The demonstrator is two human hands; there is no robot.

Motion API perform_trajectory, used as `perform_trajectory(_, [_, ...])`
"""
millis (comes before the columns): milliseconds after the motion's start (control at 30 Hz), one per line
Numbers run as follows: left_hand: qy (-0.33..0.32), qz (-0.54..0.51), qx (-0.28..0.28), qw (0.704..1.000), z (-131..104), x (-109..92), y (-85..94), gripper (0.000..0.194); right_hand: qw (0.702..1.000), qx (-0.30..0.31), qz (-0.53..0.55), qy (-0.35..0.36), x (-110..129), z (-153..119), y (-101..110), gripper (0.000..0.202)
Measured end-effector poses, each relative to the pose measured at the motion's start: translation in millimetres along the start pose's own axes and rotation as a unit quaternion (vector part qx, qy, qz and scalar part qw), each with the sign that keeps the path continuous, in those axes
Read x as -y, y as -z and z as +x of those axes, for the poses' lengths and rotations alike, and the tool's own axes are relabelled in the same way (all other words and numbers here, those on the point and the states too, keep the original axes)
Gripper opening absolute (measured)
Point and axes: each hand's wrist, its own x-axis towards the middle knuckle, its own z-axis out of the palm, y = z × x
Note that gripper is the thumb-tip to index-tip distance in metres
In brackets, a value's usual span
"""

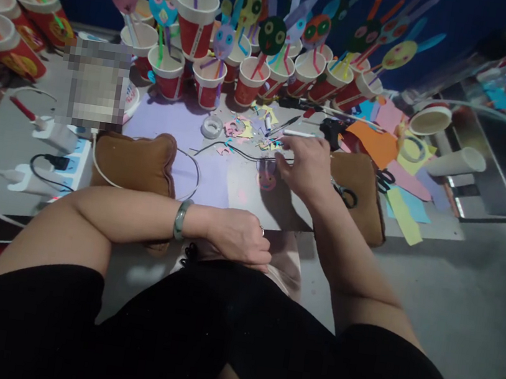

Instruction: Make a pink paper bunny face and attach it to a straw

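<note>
My right hand [306, 165] is over the table with its thumb and forefinger apart, and nothing shows between them. It is close to small paper scraps [268, 145], a black cable [239, 150] and a clear piece with a round pinkish end [265, 179]. Whether the fingertips touch any of these I cannot tell. My left hand [239, 238] rests at my lap below the table edge, its fingers curled in and no object showing in it. A roll of clear tape [211, 126] and a pen [285, 125] lie beyond the scraps.
Red paper cups [209, 83] with straws and paper rabbit faces [272, 35] line the back. Brown cushions [134, 160] lie at both sides, with scissors [346, 195] on the right one. A power strip [75, 164] stands left; coloured paper [375, 145] is heaped right.
</note>
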Motion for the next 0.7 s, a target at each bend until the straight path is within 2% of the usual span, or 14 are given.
perform_trajectory(167, [-0.006,-0.014,-0.025,1.000,-2,2,-1.0,0.040,0.989,-0.011,0.122,0.083,11,-47,-14,0.025])
perform_trajectory(333, [0.017,-0.025,0.012,0.999,-1,5,3.7,0.040,0.984,-0.061,0.134,0.101,16,-76,-19,0.020])
perform_trajectory(533, [0.060,-0.028,0.039,0.997,0,9,6.0,0.039,0.975,-0.136,0.105,0.140,16,-86,-15,0.010])
perform_trajectory(700, [0.045,-0.020,0.036,0.998,-2,12,7.7,0.028,0.975,-0.163,0.090,0.125,-4,-79,-2,0.009])
